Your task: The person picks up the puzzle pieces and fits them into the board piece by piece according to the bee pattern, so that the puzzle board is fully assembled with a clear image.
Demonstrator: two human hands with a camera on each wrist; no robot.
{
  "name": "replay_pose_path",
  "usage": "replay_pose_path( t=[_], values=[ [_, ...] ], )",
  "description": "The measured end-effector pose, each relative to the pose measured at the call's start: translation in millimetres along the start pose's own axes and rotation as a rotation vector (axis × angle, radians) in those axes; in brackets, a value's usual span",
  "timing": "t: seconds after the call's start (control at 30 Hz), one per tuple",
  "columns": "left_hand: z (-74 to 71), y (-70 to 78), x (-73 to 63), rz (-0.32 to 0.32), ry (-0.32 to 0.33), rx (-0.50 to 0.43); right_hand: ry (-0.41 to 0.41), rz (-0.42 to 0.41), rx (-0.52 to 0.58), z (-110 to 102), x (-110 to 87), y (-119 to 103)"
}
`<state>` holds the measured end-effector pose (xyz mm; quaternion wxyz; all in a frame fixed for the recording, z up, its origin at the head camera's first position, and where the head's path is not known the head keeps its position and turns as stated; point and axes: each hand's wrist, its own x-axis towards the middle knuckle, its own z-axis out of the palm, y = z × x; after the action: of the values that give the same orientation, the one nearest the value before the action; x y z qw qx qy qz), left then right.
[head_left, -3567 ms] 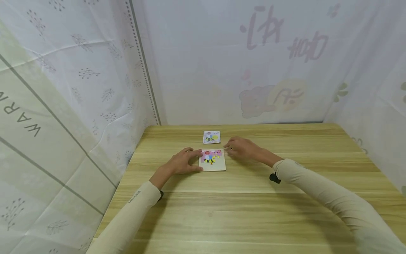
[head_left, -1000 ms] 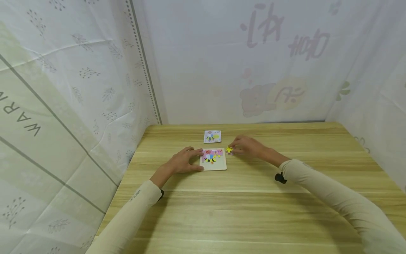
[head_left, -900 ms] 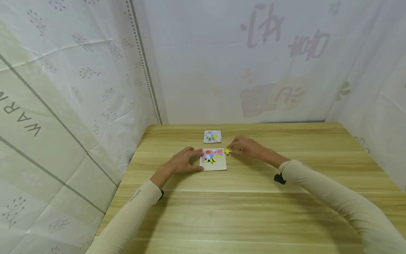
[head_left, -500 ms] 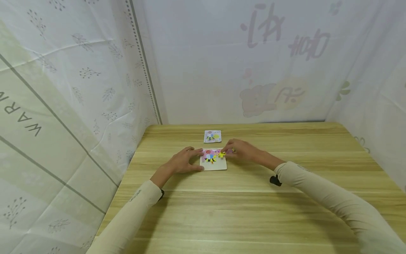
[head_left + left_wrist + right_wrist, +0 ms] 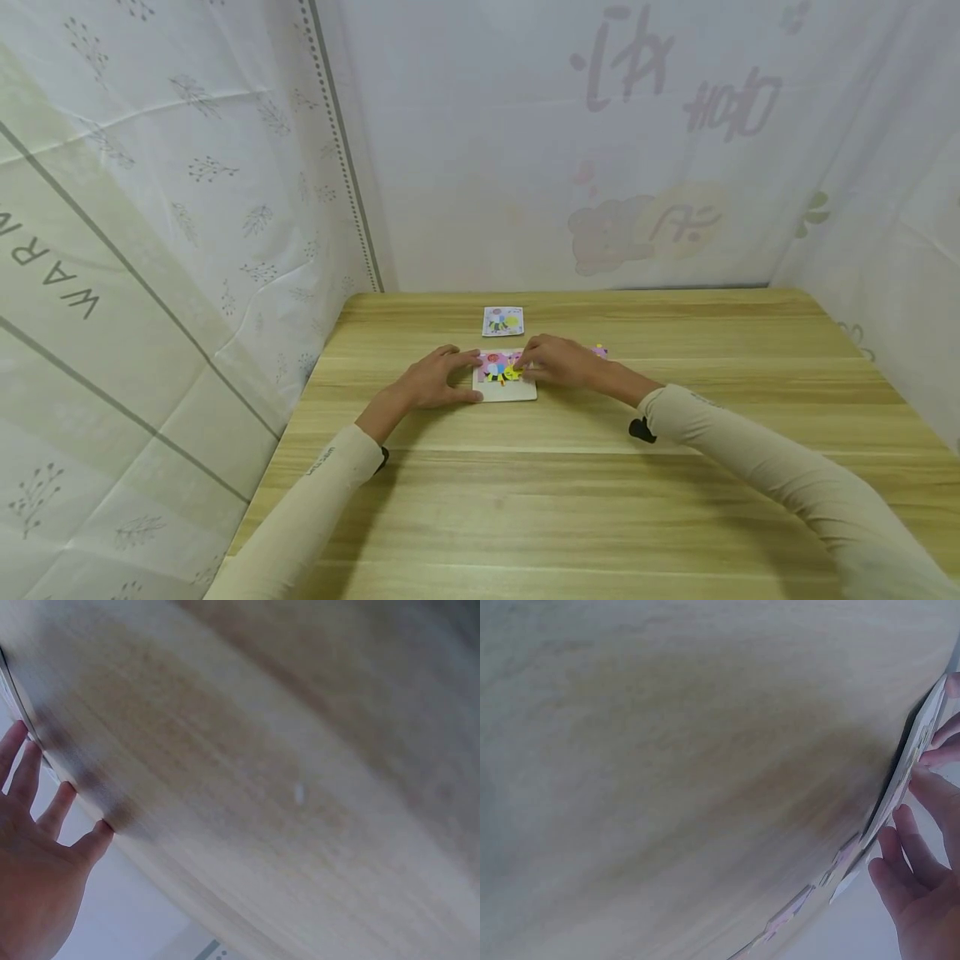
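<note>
A small pale puzzle board (image 5: 491, 394) lies on the table, its upper part filled with pink, blue and striped jigsaw pieces that form a bee. My left hand (image 5: 435, 379) rests at the board's left edge, thumb and fingers spread and touching it. In the left wrist view the same hand (image 5: 41, 870) has its fingertips along that edge. From the right, my right hand (image 5: 558, 361) pinches a yellow puzzle piece (image 5: 513, 375) down on the board, beside the striped body. The right wrist view shows this hand (image 5: 926, 881) with its fingertips at the board; they partly hide the piece.
Behind the board lies a square picture card (image 5: 502, 322) with a bee on it. A pink and yellow puzzle piece (image 5: 600, 351) shows behind the right forearm. Loose pieces (image 5: 787, 911) lie near the board in the right wrist view. Printed curtains (image 5: 480, 167) enclose the wooden table (image 5: 487, 517).
My right hand has carried the yellow piece leftward from beside the board onto it, next to the bee's body. A pink piece now shows behind the forearm. The left hand stays put.
</note>
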<state>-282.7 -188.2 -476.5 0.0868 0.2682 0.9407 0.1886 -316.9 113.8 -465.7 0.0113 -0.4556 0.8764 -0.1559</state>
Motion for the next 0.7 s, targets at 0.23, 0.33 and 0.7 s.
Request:
replay_pose_path(
  t=[0.23, 0.33, 0.7],
  values=[
    [-0.5, 0.4, -1.4, -0.008, -0.001, -0.014, -0.007, -0.005, -0.018, 3.5, 2.9, -3.8],
    [-0.9, 1.1, -1.9, -0.012, -0.001, -0.011, -0.006, -0.010, -0.021, 3.6, 3.4, -5.0],
    [-1.1, 1.2, -1.9, 0.004, -0.003, -0.002, -0.028, 0.023, -0.010, 3.5, 4.0, -4.8]
  ],
)
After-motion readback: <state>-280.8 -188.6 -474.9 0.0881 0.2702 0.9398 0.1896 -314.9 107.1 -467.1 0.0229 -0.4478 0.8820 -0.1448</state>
